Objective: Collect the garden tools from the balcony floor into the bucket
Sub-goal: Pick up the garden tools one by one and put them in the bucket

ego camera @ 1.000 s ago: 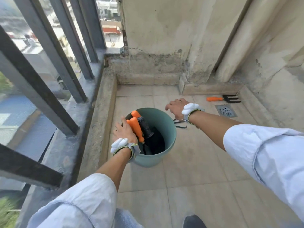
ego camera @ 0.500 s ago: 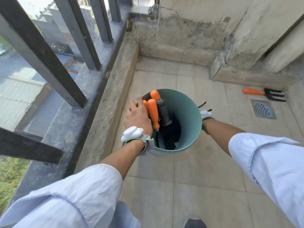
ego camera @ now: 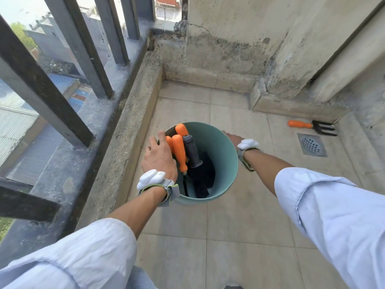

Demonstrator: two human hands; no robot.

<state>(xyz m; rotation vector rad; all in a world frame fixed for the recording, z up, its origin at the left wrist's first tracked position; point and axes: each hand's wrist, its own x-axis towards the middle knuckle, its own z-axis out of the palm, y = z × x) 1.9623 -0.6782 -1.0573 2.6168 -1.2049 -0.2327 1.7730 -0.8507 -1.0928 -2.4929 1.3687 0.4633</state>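
A teal bucket (ego camera: 233, 163) stands on the tiled balcony floor beside the low kerb. Inside it lean several orange-handled tools (ego camera: 179, 153) and one tool with a black ribbed handle (ego camera: 190, 150). My left hand (ego camera: 159, 158) grips the bucket's left rim, fingers over the edge next to the orange handles. My right hand (ego camera: 232, 137) reaches down behind the bucket's right rim, and its fingers are hidden by the bucket. An orange-handled hand fork (ego camera: 312, 127) with black tines lies on the floor at the far right.
A floor drain grate (ego camera: 311, 144) sits just below the fork. A concrete kerb (ego camera: 133, 132) and dark metal railing bars (ego camera: 41, 90) run along the left. A stained wall with a stepped base (ego camera: 291, 105) closes the far side.
My right hand went down behind the bucket's right side, toward where a small black tool lay; that tool no longer shows. My left hand stayed on the rim. The view moved closer.
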